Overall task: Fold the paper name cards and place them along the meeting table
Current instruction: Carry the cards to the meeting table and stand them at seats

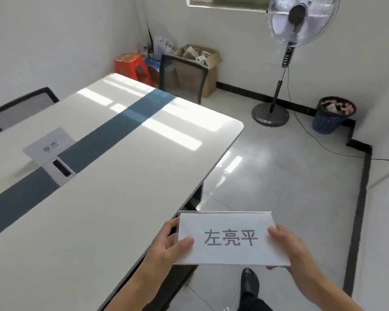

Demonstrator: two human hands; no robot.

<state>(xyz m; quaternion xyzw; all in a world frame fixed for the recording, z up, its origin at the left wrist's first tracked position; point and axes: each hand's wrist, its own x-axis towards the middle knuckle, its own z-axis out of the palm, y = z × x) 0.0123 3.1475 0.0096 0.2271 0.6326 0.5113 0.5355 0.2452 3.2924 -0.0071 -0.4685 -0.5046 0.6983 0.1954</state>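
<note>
Beside the near right edge of the meeting table, over the tiled floor, both hands are holding one paper name card flat and face up. Left hand is gripping the card's left edge, thumb lying on top, fingers curling under. Right hand is pinching the right edge, thumb on top, a fingertip showing beneath the lower right corner. Card is printed with three dark characters and is looking doubled, a second layer showing along its top and bottom edges; it is not touching the table. A second name card is sitting on the tabletop well apart, at the far left, just beside the cable slot in the blue-grey centre stripe; whether it is standing up or lying flat, cannot tell. Sunlight is falling in patches across the table's far end. Two mesh chairs are sitting at the table, one on the left, one at the far end. A pedestal fan is standing by the wall, a full wastebasket near its base. A dark shoe is showing below the card
</note>
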